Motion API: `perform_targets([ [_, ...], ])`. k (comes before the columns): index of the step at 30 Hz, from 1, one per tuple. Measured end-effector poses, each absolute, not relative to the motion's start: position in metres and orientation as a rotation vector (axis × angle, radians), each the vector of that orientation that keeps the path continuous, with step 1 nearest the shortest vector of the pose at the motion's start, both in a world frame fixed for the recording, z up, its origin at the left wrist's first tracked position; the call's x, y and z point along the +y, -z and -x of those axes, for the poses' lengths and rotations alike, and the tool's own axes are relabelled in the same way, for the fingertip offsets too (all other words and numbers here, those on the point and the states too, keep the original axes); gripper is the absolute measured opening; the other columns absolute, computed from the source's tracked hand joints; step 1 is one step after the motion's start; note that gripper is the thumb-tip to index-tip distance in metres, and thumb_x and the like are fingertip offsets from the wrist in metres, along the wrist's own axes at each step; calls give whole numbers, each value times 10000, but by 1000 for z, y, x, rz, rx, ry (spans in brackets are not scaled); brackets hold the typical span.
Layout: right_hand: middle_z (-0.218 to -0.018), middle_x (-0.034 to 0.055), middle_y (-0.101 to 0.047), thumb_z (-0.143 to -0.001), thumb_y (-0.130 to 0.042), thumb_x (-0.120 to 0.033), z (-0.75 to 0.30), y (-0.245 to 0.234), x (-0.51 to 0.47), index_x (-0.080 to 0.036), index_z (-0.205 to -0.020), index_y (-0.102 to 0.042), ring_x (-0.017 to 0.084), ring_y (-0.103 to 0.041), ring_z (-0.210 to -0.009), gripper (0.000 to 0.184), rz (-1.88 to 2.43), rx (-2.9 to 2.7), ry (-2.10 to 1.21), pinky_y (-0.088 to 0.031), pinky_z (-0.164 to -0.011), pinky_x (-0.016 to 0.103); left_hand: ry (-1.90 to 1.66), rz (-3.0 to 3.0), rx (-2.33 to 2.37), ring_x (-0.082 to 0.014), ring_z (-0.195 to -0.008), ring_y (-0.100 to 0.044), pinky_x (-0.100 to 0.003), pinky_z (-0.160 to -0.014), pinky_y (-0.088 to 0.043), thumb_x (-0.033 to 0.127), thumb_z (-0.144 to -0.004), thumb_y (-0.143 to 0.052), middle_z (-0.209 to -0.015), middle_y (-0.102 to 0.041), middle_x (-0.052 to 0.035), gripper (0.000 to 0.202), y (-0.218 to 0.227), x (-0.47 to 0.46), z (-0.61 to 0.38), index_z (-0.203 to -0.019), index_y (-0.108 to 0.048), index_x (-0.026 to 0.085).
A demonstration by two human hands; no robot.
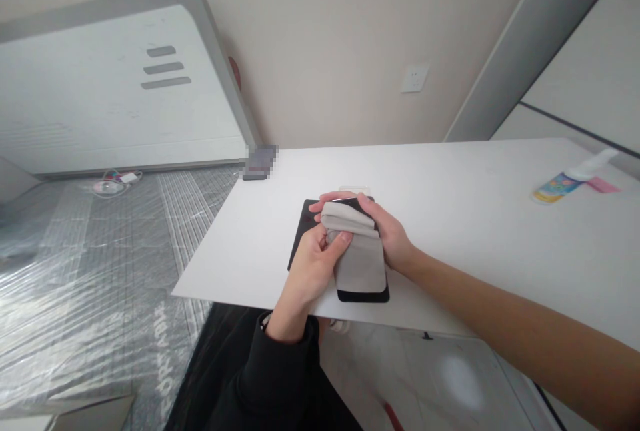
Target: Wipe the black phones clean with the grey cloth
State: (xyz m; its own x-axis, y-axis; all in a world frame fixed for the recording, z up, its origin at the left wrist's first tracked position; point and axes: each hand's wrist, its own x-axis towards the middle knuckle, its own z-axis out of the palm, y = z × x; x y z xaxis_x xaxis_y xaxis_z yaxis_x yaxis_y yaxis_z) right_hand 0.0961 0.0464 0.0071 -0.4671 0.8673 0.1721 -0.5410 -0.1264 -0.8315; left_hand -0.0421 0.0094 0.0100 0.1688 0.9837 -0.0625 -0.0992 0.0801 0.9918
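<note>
My left hand [315, 254] pinches a folded light grey cloth [360, 264], its thumb pressed on the near layer. The cloth lies over the face of a black phone-like slab with rounded corners [364, 297], whose lower edge shows below it. Around the slab's right side and back wraps my right hand [393, 234], with its thumb near the top edge and its fingertips showing beyond the far left side. Beneath the hands, a flat black rectangular object [299, 234] rests on the white table; most of it is hidden.
A spray bottle [563, 184] lies on the right of the table [465, 217], beside a pink item [603, 185]. A blurred-out dark object [259, 163] sits at the far left corner. Behind the hands is a small pale clear item [356, 189]. Plastic-wrapped bedding [115, 284] stands left.
</note>
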Motion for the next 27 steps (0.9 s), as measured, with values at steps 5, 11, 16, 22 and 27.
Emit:
perform_targets([
  [5, -1138, 67, -787, -972, -541, -538, -100, -11, 51, -242, -1075, -765, 230, -718, -1005, 386, 563, -989, -1659, -584, -923, 375, -881, -1088, 919, -188, -833, -661, -287, -764, -493, 443, -749, -855, -947, -741, -49, 411, -13, 9, 49, -1013, -699, 168],
  [11, -1152, 49, -780, -973, -541, -554, -102, -7, 60, -264, -1090, -754, 226, -695, -1103, 378, 639, -859, -1541, -580, -920, 356, -743, -1159, 997, -190, -772, -681, -290, -710, -509, 445, -796, -807, -903, -767, -66, 331, -10, 7, 49, -928, -725, 153],
  [16, -1110, 63, -799, -950, -603, -582, -93, -1, 48, -240, -1078, -758, 230, -732, -1037, 397, 489, -1114, -1661, -543, -1022, 387, -1079, -1022, 1058, -169, -725, -674, -276, -692, -521, 437, -773, -811, -857, -765, -45, 353, -6, 13, 37, -963, -721, 154],
  [22, -1150, 71, -801, -966, -566, -558, -101, -5, 53, -232, -1067, -768, 235, -739, -1043, 396, 574, -993, -1676, -572, -988, 389, -938, -1203, 1121, -206, -846, -709, -282, -738, -515, 403, -850, -739, -959, -784, -71, 273, -16, 9, 37, -967, -715, 157],
  [27, -1177, 54, -797, -996, -504, -516, -102, -3, 61, -254, -1043, -762, 231, -687, -1202, 371, 654, -810, -1602, -570, -1002, 377, -685, -1280, 1105, -213, -798, -705, -296, -707, -505, 451, -846, -744, -918, -784, -70, 295, -15, 4, 47, -918, -738, 165],
])
